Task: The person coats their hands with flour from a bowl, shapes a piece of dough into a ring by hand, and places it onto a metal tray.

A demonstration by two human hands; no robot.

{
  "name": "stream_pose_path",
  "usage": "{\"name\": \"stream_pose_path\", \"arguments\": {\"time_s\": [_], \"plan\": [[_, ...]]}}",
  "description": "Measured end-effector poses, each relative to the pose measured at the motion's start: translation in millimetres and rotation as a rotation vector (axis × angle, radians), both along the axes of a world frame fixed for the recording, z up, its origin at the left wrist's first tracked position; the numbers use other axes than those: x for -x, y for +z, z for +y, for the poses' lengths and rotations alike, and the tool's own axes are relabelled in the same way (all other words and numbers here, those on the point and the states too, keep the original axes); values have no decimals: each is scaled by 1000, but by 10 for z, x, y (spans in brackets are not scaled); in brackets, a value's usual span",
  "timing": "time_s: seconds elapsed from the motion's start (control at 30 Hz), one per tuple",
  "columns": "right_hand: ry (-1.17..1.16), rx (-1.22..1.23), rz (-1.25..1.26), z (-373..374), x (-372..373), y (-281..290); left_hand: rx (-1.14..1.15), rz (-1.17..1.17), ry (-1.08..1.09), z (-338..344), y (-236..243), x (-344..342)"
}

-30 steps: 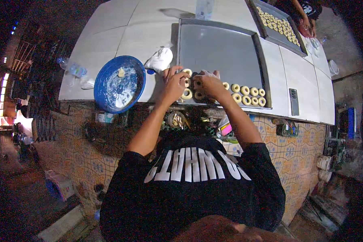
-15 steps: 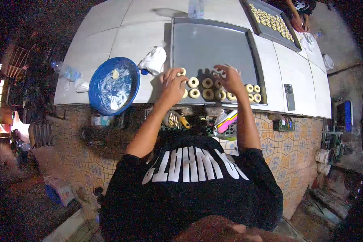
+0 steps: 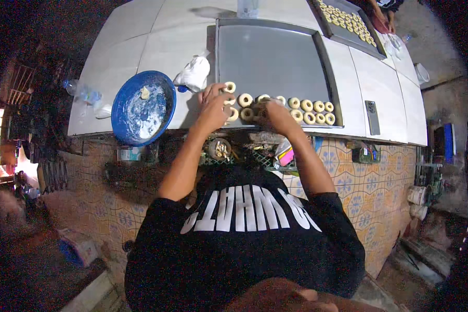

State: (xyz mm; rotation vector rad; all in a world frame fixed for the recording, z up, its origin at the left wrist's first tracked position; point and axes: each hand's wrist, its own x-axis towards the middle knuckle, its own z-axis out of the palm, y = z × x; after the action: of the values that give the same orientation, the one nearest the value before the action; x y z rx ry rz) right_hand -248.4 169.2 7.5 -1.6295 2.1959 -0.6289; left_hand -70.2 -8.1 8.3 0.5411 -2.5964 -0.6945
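Both forearms reach forward from the black sleeves and angle inward, so that the hands sit a short way apart over the near edge of the large metal tray [image 3: 270,57].

Left hand [image 3: 213,109]: placed at the tray's near left corner, back of the hand upward, fingers bent and spread toward the right. The fingertips are at the left column of dough rings; one dough ring [image 3: 233,83] shows just beyond them. Whether they pinch a ring cannot be told.

Right hand [image 3: 276,117]: back upward, wrist bent to the left, fingers pointing down and left among the rings of the near rows. The hand hides its fingertips; the width of the grip and any contents cannot be told.

Pale rings lie between the hands, and more continue to the right of the right hand, in two rows along the near edge. Beyond both hands the tray surface is bare.

Left of the left hand: white bag [image 3: 194,74], then blue basin [image 3: 118,101] containing a dough lump [image 3: 145,93]. Right of the right hand, past the tray: phone [image 3: 372,118].
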Motion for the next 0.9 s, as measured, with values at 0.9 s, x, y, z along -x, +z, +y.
{"name": "stream_pose_path", "arguments": {"time_s": [0.9], "plan": [[-275,-124,260,-301,-471,-140,252,-136,-126,53,109,-148]]}}
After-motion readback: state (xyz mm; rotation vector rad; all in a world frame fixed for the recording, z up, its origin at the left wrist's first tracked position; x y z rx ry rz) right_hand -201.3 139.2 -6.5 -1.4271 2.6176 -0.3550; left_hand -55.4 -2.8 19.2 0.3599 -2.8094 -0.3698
